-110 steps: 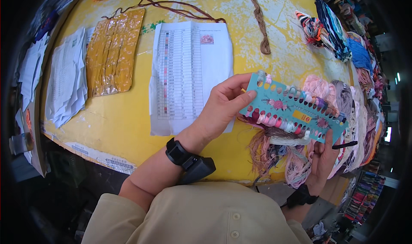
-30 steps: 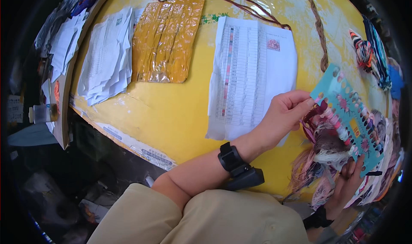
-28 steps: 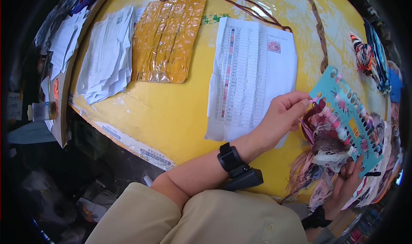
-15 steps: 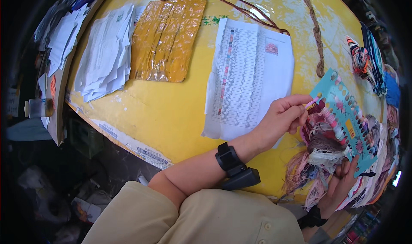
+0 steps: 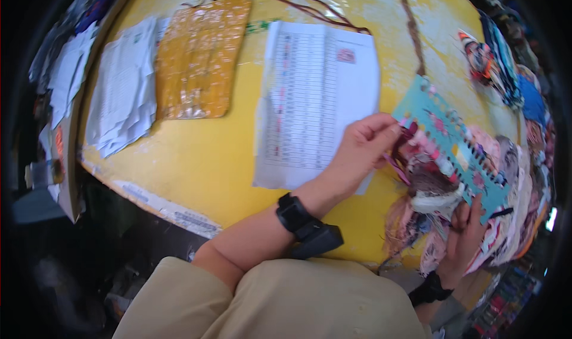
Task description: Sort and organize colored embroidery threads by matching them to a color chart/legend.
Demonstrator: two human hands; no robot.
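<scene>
A turquoise thread card (image 5: 438, 109) with punched holes is held tilted at the right, its edges lined with knotted embroidery threads in pinks, dark red, white and grey. My left hand (image 5: 363, 145) is closed in a pinch at the card's upper left edge, on a pink thread (image 5: 403, 122) by a hole. My right hand (image 5: 466, 229) grips the lower end of the card, fingers partly hidden below the threads. A dark pen-like stick (image 5: 500, 213) pokes out beside it. Long loose thread ends (image 5: 438, 205) hang from the card's left side between my hands.
A printed chart sheet (image 5: 351, 100) lies left of the card on the yellow table (image 5: 202, 160). Farther left are a brown taped panel (image 5: 199, 65) and a paper stack (image 5: 122, 89). Thread bundles (image 5: 476, 56) lie at the far right, near a twisted brown skein (image 5: 410, 26).
The whole view has shifted, so table, sheet and card appear farther left, and the picture is blurrier. Both hands keep their holds at the card, which looks slightly turned.
</scene>
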